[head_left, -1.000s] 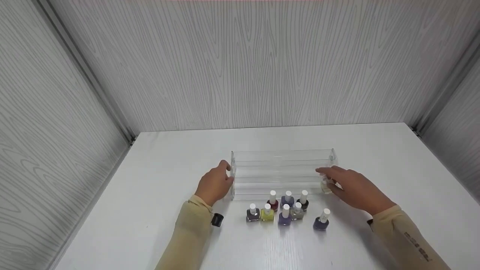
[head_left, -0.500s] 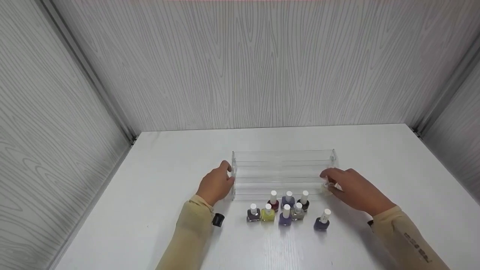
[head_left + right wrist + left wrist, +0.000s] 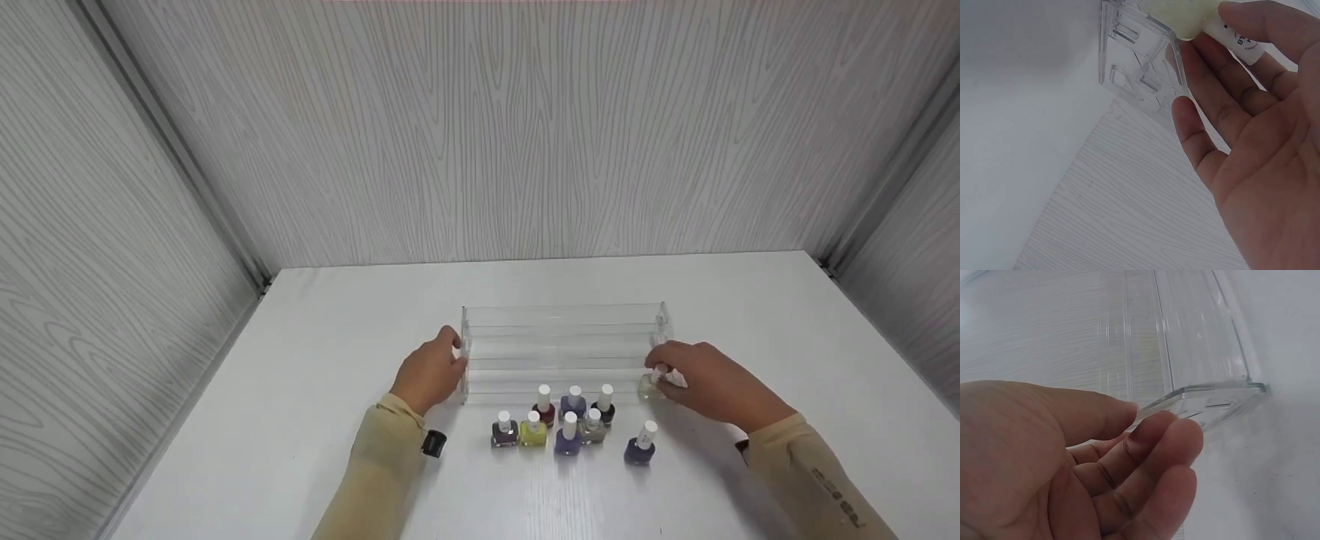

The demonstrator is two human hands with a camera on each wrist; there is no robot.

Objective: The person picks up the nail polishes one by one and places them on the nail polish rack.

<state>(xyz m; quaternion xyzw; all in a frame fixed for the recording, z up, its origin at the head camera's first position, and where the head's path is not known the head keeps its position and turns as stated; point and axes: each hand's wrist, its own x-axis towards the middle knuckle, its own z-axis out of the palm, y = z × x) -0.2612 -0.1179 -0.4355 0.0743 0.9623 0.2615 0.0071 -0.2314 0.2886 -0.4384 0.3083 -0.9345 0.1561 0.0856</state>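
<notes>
A clear acrylic tiered rack (image 3: 555,331) stands on the white table. At its left end my left hand (image 3: 429,371) holds the side panel (image 3: 1207,402), the thumb on its edge and the fingers curled beside it. My right hand (image 3: 712,382) pinches a pale yellow nail polish bottle (image 3: 649,387) at the rack's lower right end. In the right wrist view the bottle's white cap (image 3: 1241,46) lies between thumb and fingers, and the pale body (image 3: 1182,17) is against the rack's end. Whether the bottle rests on the tier is hard to tell.
Several nail polish bottles stand before the rack, among them a yellow one (image 3: 533,432), a dark red one (image 3: 544,414) and a purple one (image 3: 568,442). A dark blue bottle (image 3: 639,450) stands apart on the right. Wood-grain panels (image 3: 480,135) enclose the table behind and at both sides.
My right hand's fingers have drawn in and shifted slightly right and down around the pale yellow bottle's cap. The left hand and the other bottles have kept their places.
</notes>
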